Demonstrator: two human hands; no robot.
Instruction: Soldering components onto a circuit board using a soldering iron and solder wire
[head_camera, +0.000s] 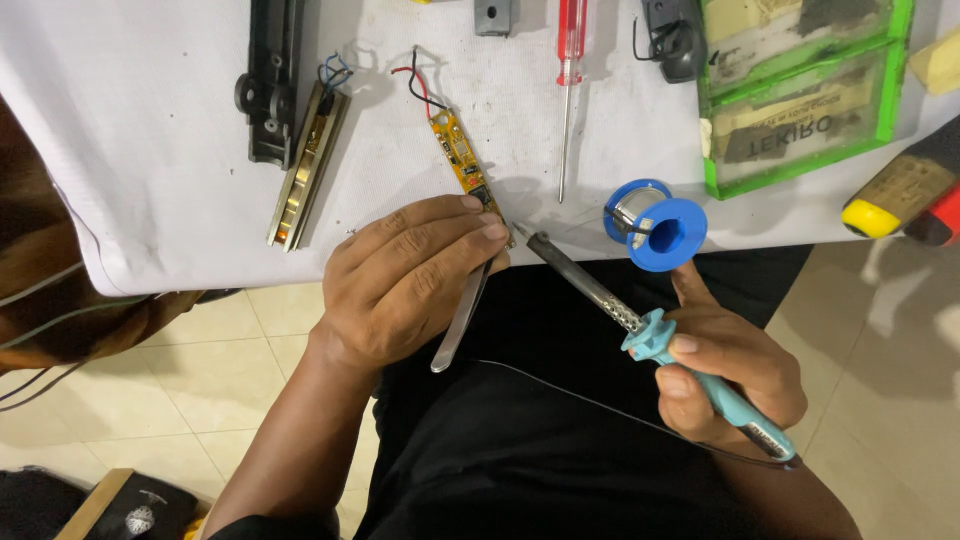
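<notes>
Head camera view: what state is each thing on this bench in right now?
Soldering iron: gripped by right hand, tip at the board's end.
Tweezers: pinched in left hand.
Circuit board: flat, wires attached.
Solder spool: lying sideways, wire loose.
Screwdriver: lying unused.

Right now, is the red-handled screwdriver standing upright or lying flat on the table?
Lying flat. The red-handled screwdriver rests lengthwise on the white table, handle at the far edge, tip pointing toward the person, untouched by either hand.
</notes>
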